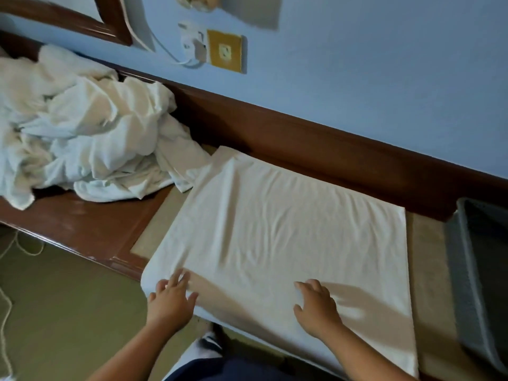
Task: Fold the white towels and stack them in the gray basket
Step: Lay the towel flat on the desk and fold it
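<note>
A white towel (275,229) lies spread mid-bench (82,221), long axis pointing toward the gray basket (461,270) at the right end, as the left hand (170,298) and basket-side right hand (316,305) press its near edge, fingers splayed.

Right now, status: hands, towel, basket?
Left hand and right hand open, flat on the white towel spread on the wooden ledge. Gray basket at right, path clear. Unfolded towel pile at left.

Gold socket plate (224,50), white charger (192,43) on blue wall (357,64)
</note>
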The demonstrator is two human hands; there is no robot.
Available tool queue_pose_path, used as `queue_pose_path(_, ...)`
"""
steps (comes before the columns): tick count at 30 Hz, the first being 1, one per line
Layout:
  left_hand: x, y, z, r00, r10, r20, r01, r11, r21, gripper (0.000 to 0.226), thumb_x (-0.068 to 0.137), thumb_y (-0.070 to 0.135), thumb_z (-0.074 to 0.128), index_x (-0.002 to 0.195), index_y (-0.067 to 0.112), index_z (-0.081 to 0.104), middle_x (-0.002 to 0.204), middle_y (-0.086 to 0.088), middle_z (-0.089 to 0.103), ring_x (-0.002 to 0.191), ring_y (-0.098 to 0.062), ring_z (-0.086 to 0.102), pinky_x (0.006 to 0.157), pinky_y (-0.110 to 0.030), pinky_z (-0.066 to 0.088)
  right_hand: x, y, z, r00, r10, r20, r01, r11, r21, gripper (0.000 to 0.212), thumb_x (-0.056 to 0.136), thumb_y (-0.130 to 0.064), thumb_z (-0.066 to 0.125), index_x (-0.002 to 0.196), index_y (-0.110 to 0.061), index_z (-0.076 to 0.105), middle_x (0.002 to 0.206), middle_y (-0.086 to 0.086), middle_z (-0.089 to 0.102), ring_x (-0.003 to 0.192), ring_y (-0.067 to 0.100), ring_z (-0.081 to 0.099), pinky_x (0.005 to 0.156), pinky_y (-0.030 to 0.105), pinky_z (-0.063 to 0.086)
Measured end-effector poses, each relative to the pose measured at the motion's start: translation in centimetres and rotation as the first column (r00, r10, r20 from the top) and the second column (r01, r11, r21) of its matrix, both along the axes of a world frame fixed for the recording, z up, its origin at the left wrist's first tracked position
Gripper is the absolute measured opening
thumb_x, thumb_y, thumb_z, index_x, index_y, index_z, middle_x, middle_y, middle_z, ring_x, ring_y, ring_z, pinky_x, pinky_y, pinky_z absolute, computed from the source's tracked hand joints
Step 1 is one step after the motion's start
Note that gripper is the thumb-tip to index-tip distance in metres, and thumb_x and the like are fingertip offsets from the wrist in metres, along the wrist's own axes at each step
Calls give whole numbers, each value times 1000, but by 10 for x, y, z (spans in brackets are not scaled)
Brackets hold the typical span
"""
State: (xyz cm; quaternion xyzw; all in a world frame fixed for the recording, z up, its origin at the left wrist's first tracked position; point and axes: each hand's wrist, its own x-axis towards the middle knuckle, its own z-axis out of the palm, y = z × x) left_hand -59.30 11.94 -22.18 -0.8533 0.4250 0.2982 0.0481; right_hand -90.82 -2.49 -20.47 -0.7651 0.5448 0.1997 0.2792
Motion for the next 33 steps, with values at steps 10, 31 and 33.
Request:
queue_pose_path(10,110,-42,-16,969,237,-68,-241,968,-65,78,92,53,61,155,23,25,155,-4,27,139,-31,32,112,-50,35,209,-57,-2,965,252,75,-255,966,37,51,98,-29,53,147,-23,40,152,0,31,139,26,36,109,37,39)
queue_pose_path(31,149,-103,-34,953,-114,-280,52,974,-219,24,92,50,57,114,41,57,97,17,53,99,-15,48,83,-36,33,388,-208,-9,465,787,-406,-880,460,-116,35,92,-6,51,126,-15,56,123,8,52,97,29,66,67,38,47)
queue_pose_path(33,144,-94,-27,938,-143,-315,70,970,-234,12,92,47,59,97,39,50,83,16,52,83,-13,52,71,-31,35,377,-222,0,486,760,-431,-869,473,-144,31,95,-8,48,121,-17,60,119,8,54,99,30,66,71,40,50)
